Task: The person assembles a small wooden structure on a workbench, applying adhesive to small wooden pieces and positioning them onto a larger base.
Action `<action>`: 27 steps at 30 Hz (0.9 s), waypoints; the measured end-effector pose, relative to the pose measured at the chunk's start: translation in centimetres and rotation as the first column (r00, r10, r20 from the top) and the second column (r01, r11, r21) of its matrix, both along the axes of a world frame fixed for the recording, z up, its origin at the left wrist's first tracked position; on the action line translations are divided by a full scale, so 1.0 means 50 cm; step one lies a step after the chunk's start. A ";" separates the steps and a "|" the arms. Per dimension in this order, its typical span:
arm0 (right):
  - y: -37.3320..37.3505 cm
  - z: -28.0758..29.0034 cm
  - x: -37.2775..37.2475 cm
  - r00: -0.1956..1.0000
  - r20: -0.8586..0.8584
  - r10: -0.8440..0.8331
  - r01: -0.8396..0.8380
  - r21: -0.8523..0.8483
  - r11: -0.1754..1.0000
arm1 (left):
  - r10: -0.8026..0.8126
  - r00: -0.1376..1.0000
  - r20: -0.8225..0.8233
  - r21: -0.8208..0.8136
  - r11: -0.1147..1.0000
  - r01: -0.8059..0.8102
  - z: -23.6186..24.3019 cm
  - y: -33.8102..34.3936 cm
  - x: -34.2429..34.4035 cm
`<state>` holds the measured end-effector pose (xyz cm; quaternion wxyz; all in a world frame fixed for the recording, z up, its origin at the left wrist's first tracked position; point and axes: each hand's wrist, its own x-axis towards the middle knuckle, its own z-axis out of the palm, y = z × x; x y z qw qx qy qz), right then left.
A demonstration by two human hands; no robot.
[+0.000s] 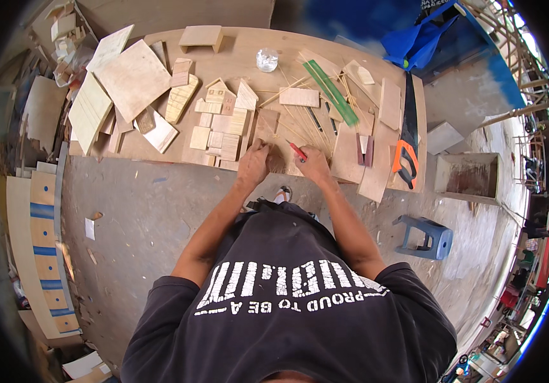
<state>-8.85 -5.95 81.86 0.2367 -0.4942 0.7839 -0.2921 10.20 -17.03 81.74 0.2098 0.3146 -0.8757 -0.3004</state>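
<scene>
My right hand (pixel 314 166) is closed round a slim red tool (pixel 297 151), which looks like a craft knife; its thin tip points up and left. Close by on the left, my left hand (pixel 254 165) has its fingers pinched together at the table's near edge. What lies in that pinch is too small to make out. Beside my left hand sits a model of small wooden blocks (pixel 221 124) with house-shaped pieces at its far end. Thin wooden sticks (pixel 300 121) lie spread beyond my hands, with a green ruler (pixel 330 92) slanting across that area.
On the table (pixel 249 51), wooden boards (pixel 133 80) are heaped at the left. A clear container (pixel 267 60) stands far back. An orange-handled saw (pixel 406 159) lies at the right edge. A blue stool (pixel 424 237) and an open box (pixel 467 177) stand on the floor.
</scene>
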 end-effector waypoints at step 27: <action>-0.017 -0.003 0.017 0.981 -0.159 0.112 -0.113 0.001 0.994 | 0.072 0.991 -0.109 -0.063 0.995 -0.079 -0.031 0.044 -0.015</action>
